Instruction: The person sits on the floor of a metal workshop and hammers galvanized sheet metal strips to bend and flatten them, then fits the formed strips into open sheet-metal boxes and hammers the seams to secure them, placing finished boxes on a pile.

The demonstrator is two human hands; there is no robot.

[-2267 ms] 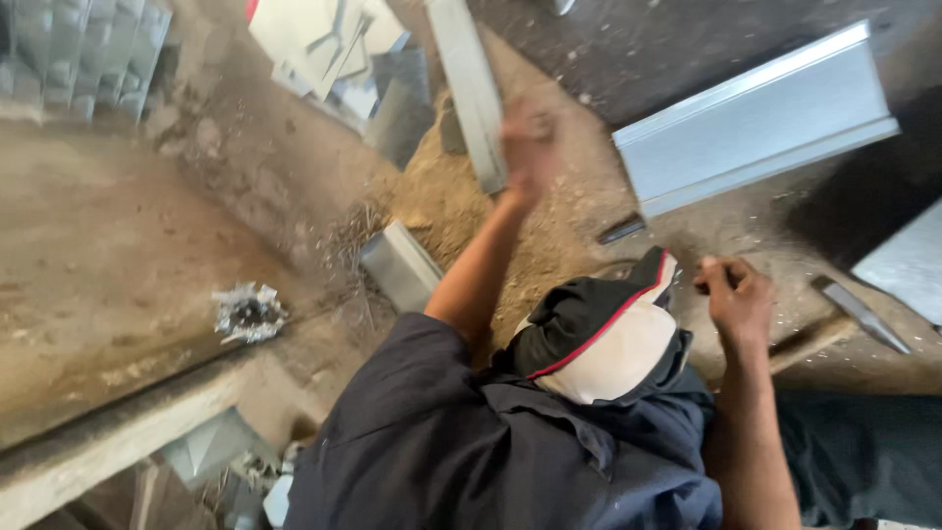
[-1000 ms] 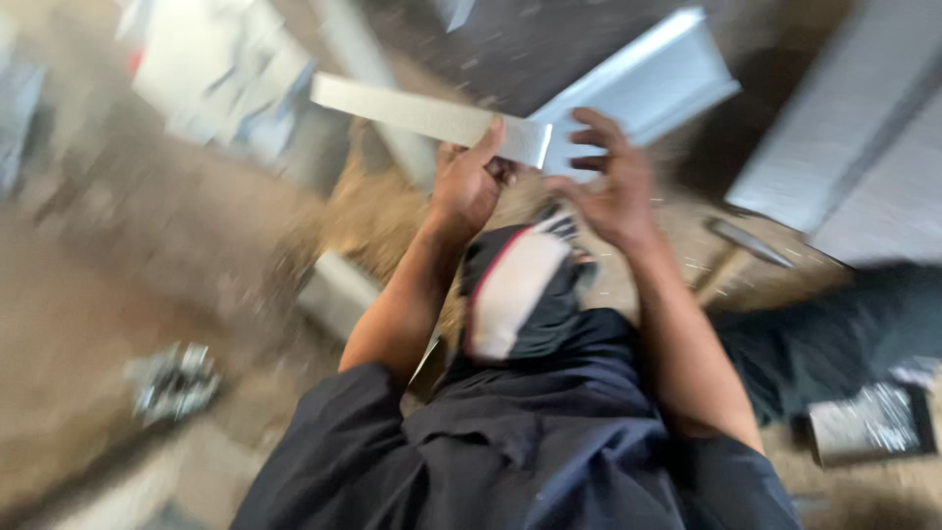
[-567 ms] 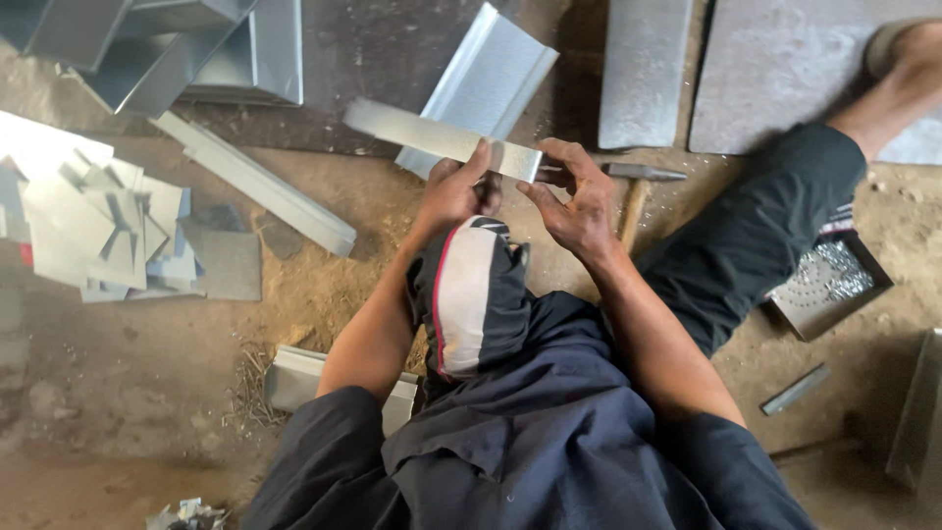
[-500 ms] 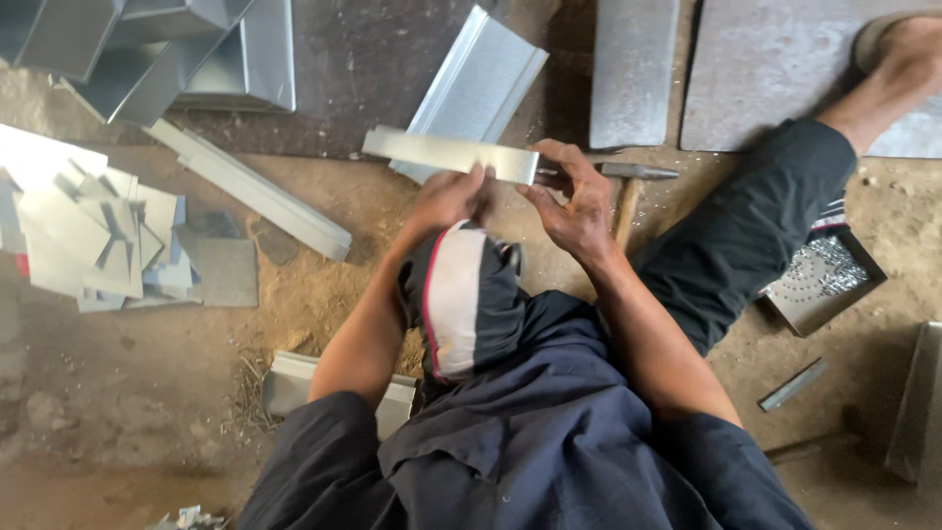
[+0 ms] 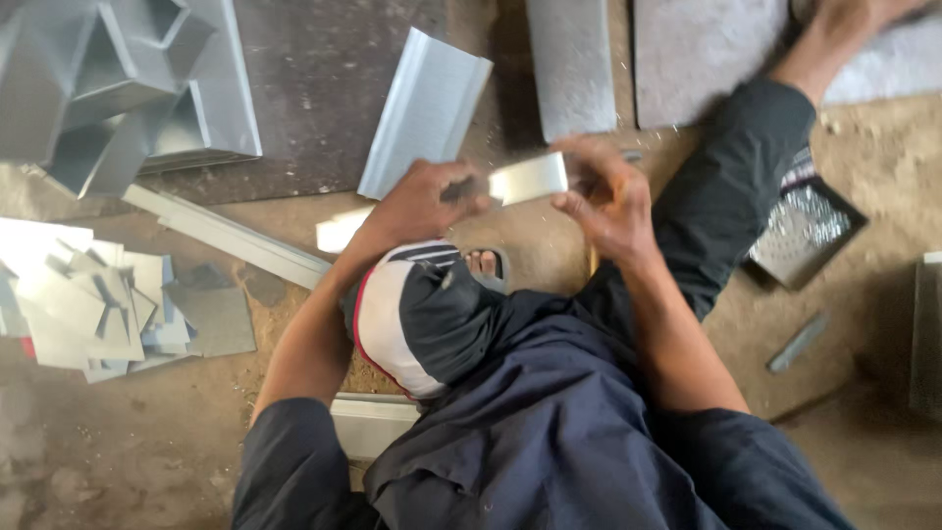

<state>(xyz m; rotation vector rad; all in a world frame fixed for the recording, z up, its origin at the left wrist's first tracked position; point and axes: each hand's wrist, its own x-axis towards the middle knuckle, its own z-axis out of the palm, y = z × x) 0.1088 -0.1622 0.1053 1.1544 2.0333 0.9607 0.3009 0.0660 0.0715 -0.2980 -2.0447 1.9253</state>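
Strip turned since earlier, now shorter-looking, blurry. Dirt floor (image 5: 128, 461), metal sheets around. Shiny metal strip (image 5: 528, 179) clamped by left hand (image 5: 417, 201) and right hand (image 5: 608, 201).

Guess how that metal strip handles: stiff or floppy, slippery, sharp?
The metal strip spans straight between the left hand and right hand with no sag, so probably stiff, and light being thin. Its bare shiny face suggests a slick grip. The cut ends may be sharp; blur hides that.
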